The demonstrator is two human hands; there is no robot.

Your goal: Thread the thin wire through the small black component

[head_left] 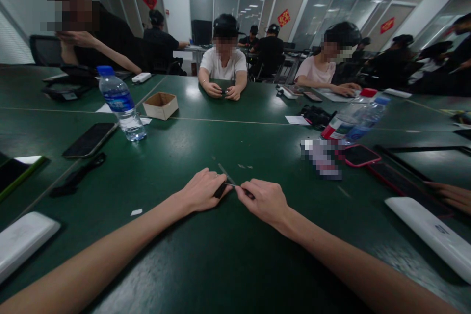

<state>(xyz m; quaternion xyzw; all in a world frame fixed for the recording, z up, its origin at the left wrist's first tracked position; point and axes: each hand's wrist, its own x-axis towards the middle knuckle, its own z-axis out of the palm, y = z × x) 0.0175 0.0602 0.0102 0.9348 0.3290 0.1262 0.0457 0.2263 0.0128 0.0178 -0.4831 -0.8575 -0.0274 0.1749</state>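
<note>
Close together over the green table, both hands are closed around small dark things. My left hand point(204, 189) grips a small black object point(220, 190), mostly covered by the fingers; a ring shows on one finger. My right hand point(267, 201) pinches a small dark handle point(249, 194) between thumb and fingers. A thin, shiny metal piece point(231, 185) spans the narrow gap between the two hands. To which of the dark things it belongs, I cannot tell. Just beyond the hands lies a clear thin strip point(225, 173) on the table.
Left on the green table point(206, 265) stand a water bottle point(119, 103) and a small open box point(162, 107), with a phone point(90, 140) and black strap point(81, 175) nearby. At right are two bottles point(348, 115), a pink-edged phone point(360, 155) and a white device point(430, 235). People sit opposite.
</note>
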